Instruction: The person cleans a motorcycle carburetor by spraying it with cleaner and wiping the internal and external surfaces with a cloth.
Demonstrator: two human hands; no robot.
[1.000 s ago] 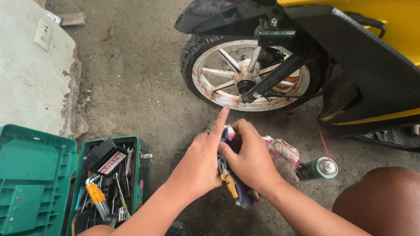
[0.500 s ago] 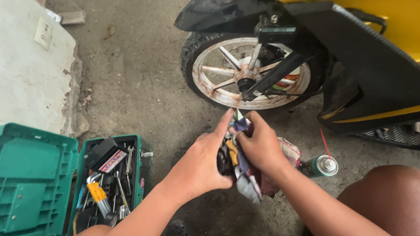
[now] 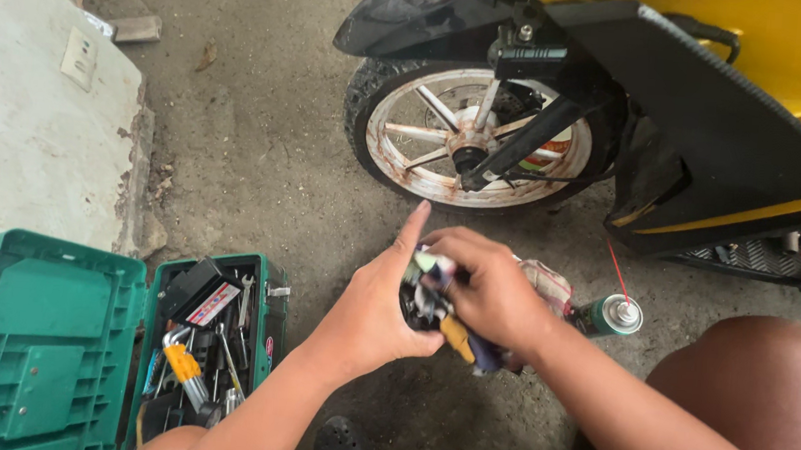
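Observation:
My left hand (image 3: 377, 301) grips a small dark part (image 3: 416, 304), with the index finger pointing up. My right hand (image 3: 490, 291) presses a multicoloured rag (image 3: 467, 345) against that part, fingers curled around the cloth. Both hands hover above the concrete floor, just in front of the scooter's front wheel (image 3: 472, 137), which has a rusty white rim. More patterned cloth (image 3: 546, 282) shows behind my right hand.
A green spray can (image 3: 609, 316) with a thin red straw lies on the floor to the right. An open green toolbox (image 3: 206, 334) full of wrenches sits at lower left, beside a concrete slab (image 3: 28, 120). The yellow and black scooter body (image 3: 715, 97) fills the upper right. My bare knee (image 3: 749, 395) is at lower right.
My right hand has slid the rag downward over the part, and both hands have dropped slightly away from the wheel.

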